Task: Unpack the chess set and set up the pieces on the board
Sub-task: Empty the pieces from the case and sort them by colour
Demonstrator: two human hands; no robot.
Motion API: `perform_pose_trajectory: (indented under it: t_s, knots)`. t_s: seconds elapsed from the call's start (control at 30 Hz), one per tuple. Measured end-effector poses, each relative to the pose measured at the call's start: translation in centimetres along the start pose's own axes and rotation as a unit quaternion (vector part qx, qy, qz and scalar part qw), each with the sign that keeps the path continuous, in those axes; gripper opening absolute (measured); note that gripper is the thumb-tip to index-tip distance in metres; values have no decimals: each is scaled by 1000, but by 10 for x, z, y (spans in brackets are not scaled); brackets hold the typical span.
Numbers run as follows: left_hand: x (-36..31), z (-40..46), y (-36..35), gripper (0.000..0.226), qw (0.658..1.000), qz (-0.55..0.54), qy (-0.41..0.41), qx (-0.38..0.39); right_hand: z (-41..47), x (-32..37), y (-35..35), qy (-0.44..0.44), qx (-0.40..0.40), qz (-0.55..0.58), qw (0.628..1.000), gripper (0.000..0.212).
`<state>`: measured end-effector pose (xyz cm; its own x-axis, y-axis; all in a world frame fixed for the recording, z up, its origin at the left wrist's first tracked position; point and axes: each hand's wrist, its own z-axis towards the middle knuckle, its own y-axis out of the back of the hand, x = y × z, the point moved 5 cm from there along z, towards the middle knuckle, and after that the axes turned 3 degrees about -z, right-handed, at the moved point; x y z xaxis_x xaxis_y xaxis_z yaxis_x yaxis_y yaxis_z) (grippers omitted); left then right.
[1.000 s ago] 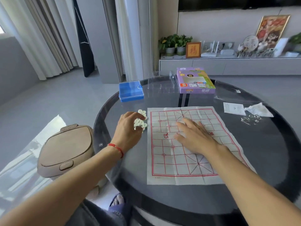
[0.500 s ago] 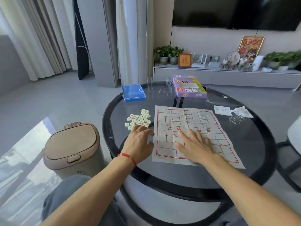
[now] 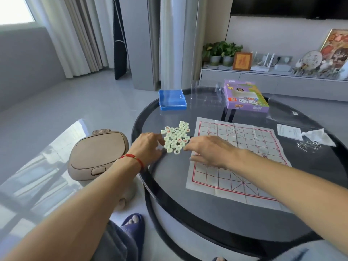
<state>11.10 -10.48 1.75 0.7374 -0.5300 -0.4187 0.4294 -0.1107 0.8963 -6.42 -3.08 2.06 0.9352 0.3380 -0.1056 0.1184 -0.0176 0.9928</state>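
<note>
Left hand [image 3: 148,146] fingers loosely curled, touching the left edge of the chess pieces [image 3: 176,137]; right hand [image 3: 209,150] fingers reach the pile's right edge, grip unclear. Pieces clustered on the round desk [image 3: 244,219], just left of the paper board [image 3: 237,159]. Blue box [image 3: 172,99] behind.

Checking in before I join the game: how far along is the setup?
Done: the paper board lies unfolded and the pieces sit heaped beside it. In hand: the left hand and right hand reach the heap. Left: no piece stands on the board.
</note>
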Motion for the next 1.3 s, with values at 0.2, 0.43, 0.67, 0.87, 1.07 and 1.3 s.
perform_pose_trajectory:
  t_s: [0.2, 0.43, 0.67, 0.87, 1.07, 1.3]
  knots:
    - [8, -7, 3, 28, 999, -4, -8, -46, 27, 12, -19, 63, -72, 5, 995, 24]
    - [21, -26, -5, 28, 999, -32, -34, -19, 2, 27, -25, 61, -75, 192, 977, 16]
    - [12, -24, -16, 29, 997, -55, -30, 48, -5, 37, -17, 48, -95, 252, 962, 12]
    - [27, -13, -15, 16, 988, -108, 57, 93, 35, 24, -24, -38, -143, 171, 974, 38]
    - [39, -14, -13, 16, 980, -152, 77, 98, 34, 32, -37, -27, -152, 182, 971, 30]
    - [36, -12, -18, 21, 976, -189, 67, 80, 46, 27, -28, -89, -140, 321, 933, 9]
